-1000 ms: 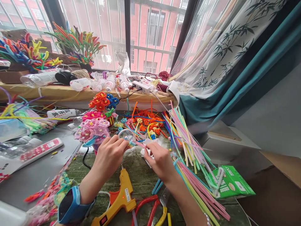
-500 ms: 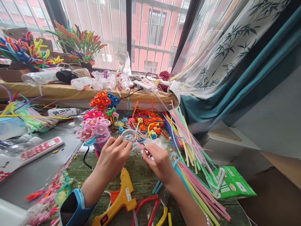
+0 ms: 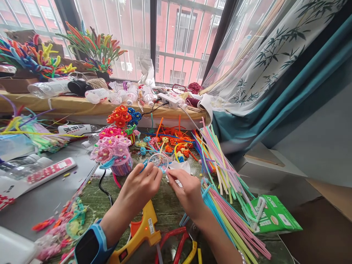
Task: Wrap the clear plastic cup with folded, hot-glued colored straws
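My left hand [image 3: 141, 185] is closed around a clear round plastic piece [image 3: 158, 159] that looks like a cut bottle end, with its open rim facing up. A bit of blue shows along its left edge. At its near right rim my right hand [image 3: 185, 185] pinches a short pink strip [image 3: 166, 171], probably pipe cleaner; most of it is hidden by the fingers. Below my hands lies a yellow glue gun [image 3: 147, 229] with a small red light lit. Pliers with red and yellow handles [image 3: 178, 242] lie beside it, partly under my right forearm.
A pot of pink fuzzy flowers [image 3: 122, 167] stands left of my hands. Pastel pipe cleaners [image 3: 228, 216] lie to the right near a green packet [image 3: 277, 216]. Orange pieces [image 3: 176, 137] are heaped behind. Plastic bottles [image 3: 96, 95] line the windowsill.
The plastic piece has tilted and moved slightly right, closer to my right hand. The pink strip's end has come up to its rim, and less of the strip shows.
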`<state>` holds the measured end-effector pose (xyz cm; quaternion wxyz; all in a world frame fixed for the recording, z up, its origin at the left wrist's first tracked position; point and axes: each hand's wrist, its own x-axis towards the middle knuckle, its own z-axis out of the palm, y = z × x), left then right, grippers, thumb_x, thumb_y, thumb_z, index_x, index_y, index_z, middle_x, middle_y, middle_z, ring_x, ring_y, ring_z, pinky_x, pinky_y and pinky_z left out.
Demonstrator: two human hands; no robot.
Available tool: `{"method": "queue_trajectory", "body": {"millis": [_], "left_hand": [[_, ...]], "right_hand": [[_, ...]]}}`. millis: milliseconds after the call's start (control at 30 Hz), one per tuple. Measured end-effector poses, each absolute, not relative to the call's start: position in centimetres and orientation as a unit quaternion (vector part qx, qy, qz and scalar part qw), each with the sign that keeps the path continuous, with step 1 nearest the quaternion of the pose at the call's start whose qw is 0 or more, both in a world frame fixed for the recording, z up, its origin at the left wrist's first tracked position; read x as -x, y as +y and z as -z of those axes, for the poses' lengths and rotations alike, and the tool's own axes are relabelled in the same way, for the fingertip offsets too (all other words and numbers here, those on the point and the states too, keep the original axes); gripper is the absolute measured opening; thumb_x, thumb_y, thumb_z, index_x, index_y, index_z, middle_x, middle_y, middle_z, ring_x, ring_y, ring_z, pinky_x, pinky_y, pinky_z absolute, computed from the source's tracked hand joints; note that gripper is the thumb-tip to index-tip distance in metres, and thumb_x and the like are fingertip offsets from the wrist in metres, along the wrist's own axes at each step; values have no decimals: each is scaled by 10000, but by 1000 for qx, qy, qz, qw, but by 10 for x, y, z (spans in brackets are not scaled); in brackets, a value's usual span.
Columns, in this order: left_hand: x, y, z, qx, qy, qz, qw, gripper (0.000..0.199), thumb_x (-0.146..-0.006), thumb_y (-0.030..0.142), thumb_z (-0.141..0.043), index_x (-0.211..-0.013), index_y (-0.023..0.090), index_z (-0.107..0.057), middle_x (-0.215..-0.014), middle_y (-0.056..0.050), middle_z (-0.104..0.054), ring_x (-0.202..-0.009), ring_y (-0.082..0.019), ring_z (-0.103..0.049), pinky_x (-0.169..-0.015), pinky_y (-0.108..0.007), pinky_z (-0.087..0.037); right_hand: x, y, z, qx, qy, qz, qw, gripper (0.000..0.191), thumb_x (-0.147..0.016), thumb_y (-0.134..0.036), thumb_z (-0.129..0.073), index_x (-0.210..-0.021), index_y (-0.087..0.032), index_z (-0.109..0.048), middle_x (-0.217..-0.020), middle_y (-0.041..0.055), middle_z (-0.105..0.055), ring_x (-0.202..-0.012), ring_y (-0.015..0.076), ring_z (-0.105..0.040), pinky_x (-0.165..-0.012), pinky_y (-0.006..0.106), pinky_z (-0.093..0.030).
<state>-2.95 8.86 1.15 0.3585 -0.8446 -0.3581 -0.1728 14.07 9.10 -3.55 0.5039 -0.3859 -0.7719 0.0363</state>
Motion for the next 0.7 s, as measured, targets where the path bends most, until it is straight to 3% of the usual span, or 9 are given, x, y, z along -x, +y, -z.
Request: {"method": "queue_trajectory", "body": {"millis": [367, 700], "left_hand": [[26, 85, -11, 834, -358, 198, 370, 270, -919, 25, -447, -789, 158, -643, -697, -30, -625, -759, -185, -602, -686, -321, -354], [23, 81, -12, 814, -351, 188, 422, 245, -924, 33, -443, -876, 129, -663, -779, -49, -687, -798, -180, -628, -714, -323, -382]], "right_hand": [[-132, 84, 29, 434, -651, -195, 591, 95, -877, -218, -651, -861, -196, -742, -829, 61, -774, -701, 189, -733, -658, 287, -617], [-125, 83, 32, 444, -509, -386, 628, 127, -774, -295, -764, -819, -177, -777, -816, 62, -784, -717, 217, -733, -698, 328, -613]]}}
